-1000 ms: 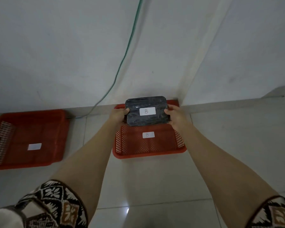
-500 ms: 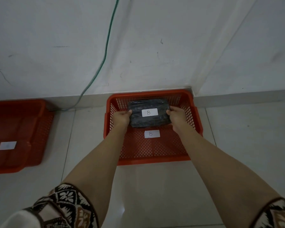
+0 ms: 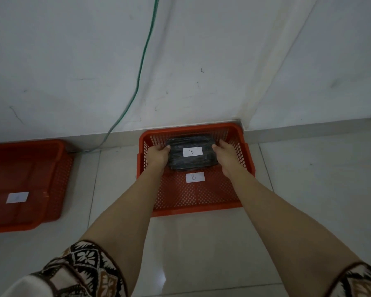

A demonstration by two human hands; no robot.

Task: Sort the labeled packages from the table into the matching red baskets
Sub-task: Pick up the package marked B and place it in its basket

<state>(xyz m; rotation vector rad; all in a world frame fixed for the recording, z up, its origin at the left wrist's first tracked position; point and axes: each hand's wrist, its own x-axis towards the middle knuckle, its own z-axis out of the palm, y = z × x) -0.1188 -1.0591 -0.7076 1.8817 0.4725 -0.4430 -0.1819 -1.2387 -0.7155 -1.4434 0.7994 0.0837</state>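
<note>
A black package with a white label marked B lies low inside the far half of a red mesh basket. The basket's floor carries its own white B label, just in front of the package. My left hand grips the package's left edge and my right hand grips its right edge, both reaching down into the basket. Whether the package rests on the basket floor I cannot tell.
A second red basket with a white label stands on the tiled floor to the left, partly cut off. A green cable runs down the white wall behind. The B basket sits against the wall corner.
Both hands have lowered the package from above the basket's far rim down into the basket. The view has tilted so the basket shows fully.
</note>
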